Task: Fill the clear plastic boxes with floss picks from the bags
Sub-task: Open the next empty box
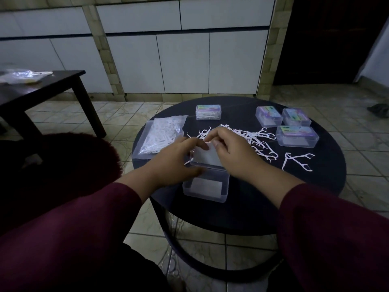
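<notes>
An open clear plastic box (207,187) sits near the front of the round black table (294,182), its hinged lid (205,158) raised. My left hand (176,159) grips the lid's left side. My right hand (233,150) pinches the lid's top right corner. A clear bag of white floss picks (162,137) lies to the left. Loose floss picks (259,140) are scattered behind and to the right of my hands. A closed box with picks inside (208,112) stands at the back.
Three more closed clear boxes (296,135) cluster at the table's right back. A dark side table (52,85) with plastic bags (23,75) stands at the left. A dark red furry cushion (69,161) lies beside my left arm. Tiled floor surrounds the table.
</notes>
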